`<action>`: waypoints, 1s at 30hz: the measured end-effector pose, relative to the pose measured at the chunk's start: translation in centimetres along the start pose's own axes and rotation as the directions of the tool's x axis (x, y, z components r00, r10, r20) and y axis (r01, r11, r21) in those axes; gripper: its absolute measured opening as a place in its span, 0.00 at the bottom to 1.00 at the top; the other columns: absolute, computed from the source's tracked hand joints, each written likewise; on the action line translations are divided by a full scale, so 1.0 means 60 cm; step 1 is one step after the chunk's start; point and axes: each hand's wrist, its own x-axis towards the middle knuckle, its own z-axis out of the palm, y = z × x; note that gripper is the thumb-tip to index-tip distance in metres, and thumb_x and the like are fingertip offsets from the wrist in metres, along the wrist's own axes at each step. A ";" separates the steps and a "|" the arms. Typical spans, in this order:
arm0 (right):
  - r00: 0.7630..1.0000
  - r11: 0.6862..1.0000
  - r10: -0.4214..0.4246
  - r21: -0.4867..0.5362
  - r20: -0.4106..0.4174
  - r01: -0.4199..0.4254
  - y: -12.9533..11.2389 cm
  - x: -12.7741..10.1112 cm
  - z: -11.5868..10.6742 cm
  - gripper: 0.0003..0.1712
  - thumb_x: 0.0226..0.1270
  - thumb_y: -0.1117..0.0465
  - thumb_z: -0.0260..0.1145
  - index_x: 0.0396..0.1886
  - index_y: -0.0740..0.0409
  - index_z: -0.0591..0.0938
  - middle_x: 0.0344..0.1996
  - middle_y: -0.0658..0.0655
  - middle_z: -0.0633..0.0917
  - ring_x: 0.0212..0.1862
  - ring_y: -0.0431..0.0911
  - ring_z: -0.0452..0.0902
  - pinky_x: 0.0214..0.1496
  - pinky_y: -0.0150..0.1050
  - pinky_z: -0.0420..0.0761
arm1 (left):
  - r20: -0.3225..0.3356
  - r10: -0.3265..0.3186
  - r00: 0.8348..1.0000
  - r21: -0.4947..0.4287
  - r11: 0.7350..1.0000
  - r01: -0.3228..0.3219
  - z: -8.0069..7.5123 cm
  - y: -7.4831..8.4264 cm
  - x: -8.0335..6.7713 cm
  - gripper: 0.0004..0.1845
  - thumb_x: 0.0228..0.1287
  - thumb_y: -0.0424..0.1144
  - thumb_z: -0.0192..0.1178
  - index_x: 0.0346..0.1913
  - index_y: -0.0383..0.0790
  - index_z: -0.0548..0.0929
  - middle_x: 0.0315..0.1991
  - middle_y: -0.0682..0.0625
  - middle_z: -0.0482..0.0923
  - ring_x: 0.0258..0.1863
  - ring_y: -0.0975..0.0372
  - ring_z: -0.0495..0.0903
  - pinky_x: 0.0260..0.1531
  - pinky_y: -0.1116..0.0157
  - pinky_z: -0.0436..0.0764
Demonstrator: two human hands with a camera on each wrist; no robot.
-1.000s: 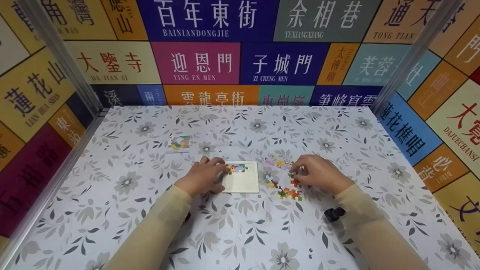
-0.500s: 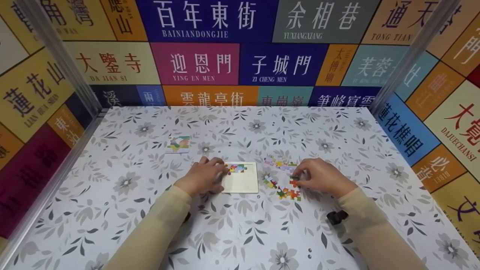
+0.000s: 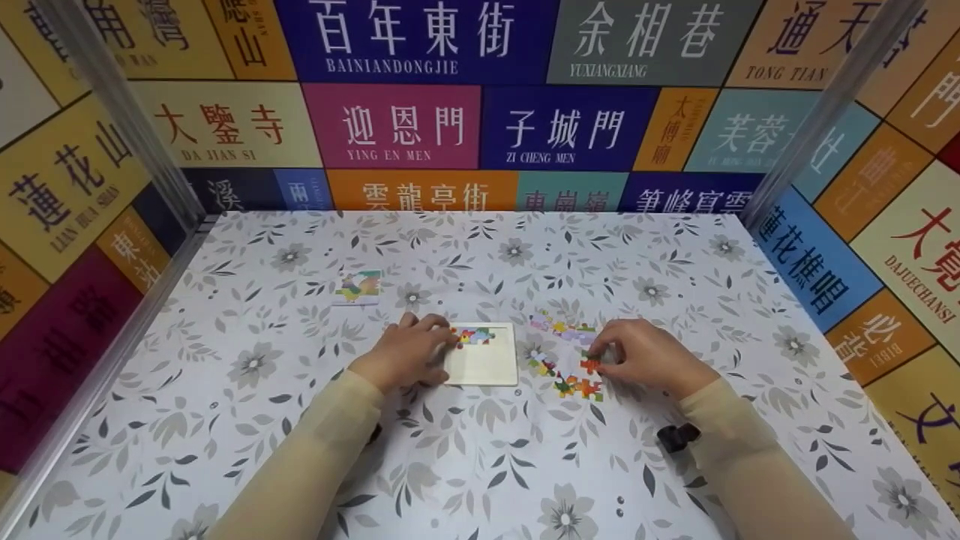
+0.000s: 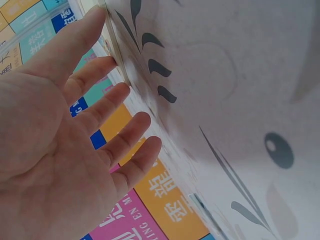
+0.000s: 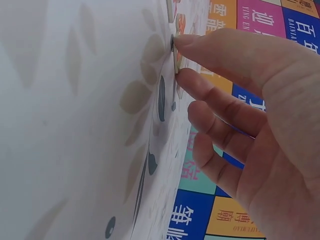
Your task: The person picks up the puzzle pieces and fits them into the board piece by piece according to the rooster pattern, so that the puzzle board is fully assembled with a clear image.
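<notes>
Nearer and slightly rightward since a second ago, the right hand (image 3: 651,360) pinches a knobbed orange jigsaw piece (image 3: 590,365) right of the smooth cream tray (image 3: 484,369), whose left edge the left hand (image 3: 403,351) touches with relaxed fingers. Loose pieces (image 3: 577,388) lie between; a picture card (image 3: 358,288) lies far left on the floral tabletop (image 3: 450,480).

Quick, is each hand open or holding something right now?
Left hand: open, fingers against the pale tray's edge.
Right hand: thumb and forefinger pinching an orange puzzle piece.
</notes>
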 end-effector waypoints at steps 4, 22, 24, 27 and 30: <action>0.999 0.999 -0.044 -0.012 -0.016 0.044 0.002 0.000 -0.001 0.08 0.57 0.63 0.77 0.35 0.47 0.92 0.34 0.49 0.88 0.30 0.41 0.76 0.35 0.35 0.75 | -0.005 0.004 1.000 -0.004 1.000 -0.004 -0.002 0.002 -0.001 0.28 0.62 0.48 0.74 0.65 0.53 0.81 0.73 0.51 0.69 0.65 0.47 0.66 0.63 0.41 0.69; 0.997 0.999 -0.009 -0.040 -0.076 0.006 -0.003 0.005 0.005 0.07 0.56 0.60 0.78 0.33 0.42 0.92 0.34 0.42 0.87 0.32 0.43 0.77 0.36 0.37 0.74 | 0.015 -0.007 1.000 -0.003 1.000 0.007 -0.001 -0.001 0.003 0.29 0.62 0.49 0.73 0.66 0.53 0.80 0.74 0.50 0.68 0.69 0.46 0.66 0.67 0.41 0.67; 0.997 0.999 -0.001 -0.040 -0.079 -0.002 -0.004 0.006 0.005 0.08 0.55 0.60 0.77 0.34 0.41 0.92 0.34 0.41 0.87 0.32 0.43 0.77 0.36 0.37 0.74 | 0.012 -0.007 1.000 -0.004 1.000 0.007 -0.002 -0.001 0.003 0.29 0.62 0.49 0.73 0.67 0.54 0.80 0.74 0.50 0.68 0.68 0.46 0.66 0.67 0.41 0.67; 0.997 0.999 0.002 -0.033 -0.080 -0.004 -0.006 0.008 0.007 0.09 0.55 0.59 0.78 0.35 0.40 0.93 0.35 0.40 0.86 0.32 0.43 0.77 0.35 0.36 0.75 | 0.011 -0.007 1.000 -0.006 1.000 0.008 -0.002 0.000 0.002 0.29 0.62 0.49 0.73 0.66 0.53 0.80 0.74 0.50 0.68 0.68 0.46 0.66 0.67 0.41 0.67; 0.996 0.999 -0.013 -0.036 -0.085 0.010 -0.007 0.009 0.008 0.07 0.56 0.59 0.78 0.35 0.41 0.93 0.36 0.41 0.87 0.32 0.43 0.77 0.35 0.36 0.74 | 0.005 0.000 1.000 -0.014 1.000 0.000 -0.001 0.001 0.000 0.28 0.63 0.48 0.73 0.66 0.52 0.81 0.74 0.50 0.67 0.67 0.45 0.66 0.66 0.40 0.68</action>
